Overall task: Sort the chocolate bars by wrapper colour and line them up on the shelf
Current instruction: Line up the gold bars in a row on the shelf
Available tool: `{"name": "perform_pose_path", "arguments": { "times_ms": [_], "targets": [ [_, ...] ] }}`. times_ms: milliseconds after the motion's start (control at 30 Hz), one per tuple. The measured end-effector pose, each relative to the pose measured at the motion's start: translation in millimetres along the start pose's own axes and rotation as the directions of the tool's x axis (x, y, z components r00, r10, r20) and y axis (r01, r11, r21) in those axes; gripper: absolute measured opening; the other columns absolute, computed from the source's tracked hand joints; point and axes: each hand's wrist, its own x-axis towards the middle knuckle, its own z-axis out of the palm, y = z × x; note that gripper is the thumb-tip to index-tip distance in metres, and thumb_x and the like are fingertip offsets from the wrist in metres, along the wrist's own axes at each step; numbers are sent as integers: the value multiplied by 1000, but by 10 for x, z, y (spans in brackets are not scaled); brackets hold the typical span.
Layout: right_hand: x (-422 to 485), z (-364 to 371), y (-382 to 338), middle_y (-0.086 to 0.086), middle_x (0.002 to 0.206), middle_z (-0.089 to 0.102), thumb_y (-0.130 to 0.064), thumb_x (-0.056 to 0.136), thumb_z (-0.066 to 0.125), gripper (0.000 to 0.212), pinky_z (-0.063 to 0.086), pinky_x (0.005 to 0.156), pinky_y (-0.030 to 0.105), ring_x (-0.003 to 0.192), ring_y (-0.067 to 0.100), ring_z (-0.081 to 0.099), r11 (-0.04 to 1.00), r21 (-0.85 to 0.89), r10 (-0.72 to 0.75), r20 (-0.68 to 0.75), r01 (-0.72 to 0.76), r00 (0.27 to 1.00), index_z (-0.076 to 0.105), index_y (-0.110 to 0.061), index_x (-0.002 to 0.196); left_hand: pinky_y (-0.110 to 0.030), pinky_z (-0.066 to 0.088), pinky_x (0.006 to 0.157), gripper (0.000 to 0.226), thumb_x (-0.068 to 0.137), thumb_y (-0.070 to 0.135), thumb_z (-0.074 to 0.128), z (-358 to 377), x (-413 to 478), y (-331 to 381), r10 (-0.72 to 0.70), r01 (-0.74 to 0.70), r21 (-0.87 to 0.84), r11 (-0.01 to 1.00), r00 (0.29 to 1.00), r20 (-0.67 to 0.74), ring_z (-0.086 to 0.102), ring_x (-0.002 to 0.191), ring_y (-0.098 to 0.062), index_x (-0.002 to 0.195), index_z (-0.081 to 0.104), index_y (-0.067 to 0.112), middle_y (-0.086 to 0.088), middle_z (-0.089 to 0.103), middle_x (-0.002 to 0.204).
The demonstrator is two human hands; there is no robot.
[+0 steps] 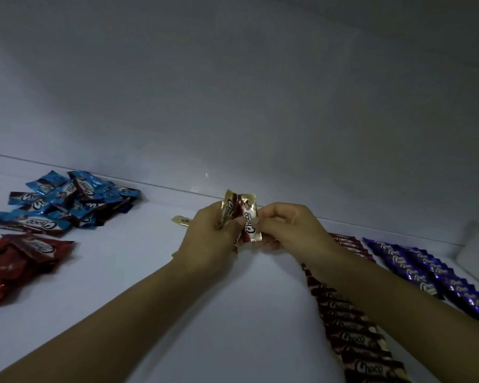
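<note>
**Gold bars in both hands, two heaps not yet lined up**

At your far left the blue pile lies loose against the back of the shelf, and the red pile sits just in front of it. Both are grouped by colour but not set in rows, so they look parked there to wait their turn.

In the middle, one gold bar lies flat just behind your left hand. That hand is curled closed around the gold-wrapped bars, held upright above the shelf so the labels face you. Your right hand meets it, thumb and fingertips pinching the nearer bar of the pair. This looks like you are peeling one off to place it.

Under your right forearm the brown-and-gold row runs in overlapping order toward you. It is probably where these bars belong, which would explain why you hold them close to its far end. Further right the purple row is laid out the same way, apart from its neighbour, with a white box beyond it
</note>
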Motion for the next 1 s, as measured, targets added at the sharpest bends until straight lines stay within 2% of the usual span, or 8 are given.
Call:
{"name": "perform_pose_path", "arguments": {
  "times_ms": [100, 200, 400, 533, 633, 733, 900, 1000],
  "targets": [
    [28, -79, -24, -2, 73, 69, -17, 86, 68, 3, 51, 62, 21, 64, 6, 63, 996, -88, -28, 13, 29, 1000, 67, -15, 88, -26, 54, 59, 17, 93, 5, 54, 52, -42, 1, 6, -6, -3, 1000, 1000, -29, 65, 61, -11, 88, 68, 13, 0, 71, 68],
    [143, -221, -100, 2, 72, 70, -9, 88, 64, 29, 53, 62, 21, 63, 12, 66, 988, -147, -57, -20, 54, 998, 61, -26, 111, -22, 57, 63, 15, 95, 11, 55, 86, -70, 9, -5, -4, -70, 998, 991, -132, 69, 65, -12, 93, 67, 20, 4, 73, 80],
    [274, -367, 96, 7, 93, 71, -9, 89, 58, 14, 54, 76, 22, 83, 19, 69, 940, -340, 2, -104, -38, 995, 70, -10, 98, -17, 55, 62, 14, 96, 13, 54, 85, -89, -35, 21, -23, -13, 1000, 991, -134, 69, 66, -9, 94, 66, 18, 6, 72, 82],
    [271, -308, 323, 2, 107, 69, -16, 93, 49, 27, 44, 88, 25, 97, 19, 62, 620, -782, -176, -65, 59, 982, 68, -17, 112, -25, 56, 68, 14, 95, 16, 54, 94, -87, -62, 19, -17, 14, 1000, 990, -140, 70, 68, -9, 93, 66, 21, 12, 72, 80],
    [285, -234, 372, 1, 105, 62, -11, 93, 42, 34, 35, 94, 29, 103, 20, 52, 380, -917, -204, 45, 121, 978, 69, -22, 111, -27, 55, 70, 13, 96, 19, 54, 80, -71, -61, 25, -19, 47, 999, 991, -132, 70, 69, -8, 93, 66, 24, 15, 72, 78],
    [254, -196, 365, 3, 104, 54, -11, 93, 40, 37, 33, 89, 30, 101, 20, 45, 260, -949, -241, 113, 176, 964, 67, -23, 115, -20, 53, 65, 13, 96, 21, 53, 83, -56, -57, 44, -36, 59, 998, 990, -132, 69, 69, -6, 95, 64, 26, 17, 71, 79],
    [133, -65, 378, 3, 96, 64, -38, 100, 32, 38, 36, 90, 32, 88, 20, 57, 359, -895, -172, 217, 266, 961, 62, -15, 103, -20, 56, 59, 16, 97, 18, 51, 95, -69, -56, 22, -26, -21, 999, 988, -150, 71, 70, -14, 104, 65, 16, 4, 72, 87],
    [150, -1, 385, 4, 116, 63, -52, 97, 26, 52, 27, 104, 37, 107, 22, 56, 372, -900, -122, 196, 228, 973, 55, -17, 122, -23, 52, 48, 16, 98, 20, 48, 106, -90, -41, 6, -17, -65, 998, 987, -162, 70, 63, -16, 103, 63, 17, 5, 72, 87]
  ]
}}
